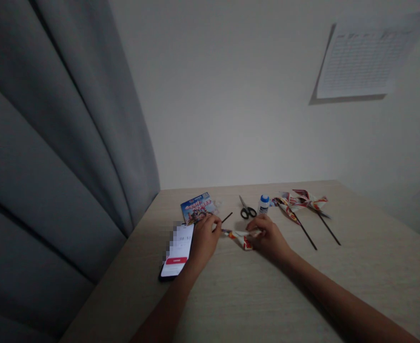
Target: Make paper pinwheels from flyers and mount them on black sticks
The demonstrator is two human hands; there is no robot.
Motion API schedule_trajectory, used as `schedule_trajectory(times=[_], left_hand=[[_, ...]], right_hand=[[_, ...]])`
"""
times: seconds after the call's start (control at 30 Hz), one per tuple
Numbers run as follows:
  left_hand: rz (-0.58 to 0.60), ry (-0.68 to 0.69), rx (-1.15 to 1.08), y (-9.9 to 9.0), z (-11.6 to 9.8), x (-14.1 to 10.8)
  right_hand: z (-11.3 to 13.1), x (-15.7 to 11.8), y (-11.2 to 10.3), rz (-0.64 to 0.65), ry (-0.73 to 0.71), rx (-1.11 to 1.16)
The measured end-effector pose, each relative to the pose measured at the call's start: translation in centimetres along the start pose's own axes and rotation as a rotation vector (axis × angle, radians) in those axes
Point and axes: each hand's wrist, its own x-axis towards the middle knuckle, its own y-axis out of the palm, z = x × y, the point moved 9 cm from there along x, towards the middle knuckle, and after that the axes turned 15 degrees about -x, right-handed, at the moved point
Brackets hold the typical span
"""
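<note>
A partly folded piece of printed paper (245, 242), white with red and yellow, lies between my two hands just above the table. My right hand (269, 238) pinches its right side with bent fingers. At its left tip is my left hand (205, 238), thumb and fingers closed together; what they hold is too small to make out. A thin black stick (227, 217) slants up just beyond the left fingertips, its lower end hidden. On the right lie two paper pinwheels (291, 206) (312, 202) on black sticks.
Behind my hands are black-handled scissors (247, 211) and an upright glue bottle (263, 204) with a blue cap. A colourful printed booklet (196, 206) lies at the back left, near a lit phone (177, 250). Grey curtain (70, 119) borders the table's left side.
</note>
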Motion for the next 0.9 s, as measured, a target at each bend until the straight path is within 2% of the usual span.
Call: schedule_trajectory(times=[0.13, 0.23, 0.4, 0.5, 0.9], left_hand=[[0.034, 0.0, -0.091, -0.3, -0.9, 0.2], [0.027, 0.032, -0.079, -0.4, -1.5, 0.0], [-0.003, 0.094, 0.005, 0.0, -3.1, -0.9], [0.027, 0.079, 0.051, 0.7, -3.7, -1.5], [0.036, -0.009, 0.013, 1.1, -2.8, -2.1]], right_hand=[[2.8, -0.5, -1.9, -0.121, -0.258, -0.165], [3.9, -0.9, -2.6, -0.183, -0.355, -0.345], [3.9, -1.0, -2.1, -0.188, -0.336, -0.356], [3.2, -1.0, -1.6, -0.182, -0.307, -0.315], [2.1, -1.0, -1.2, -0.175, -0.285, -0.286]])
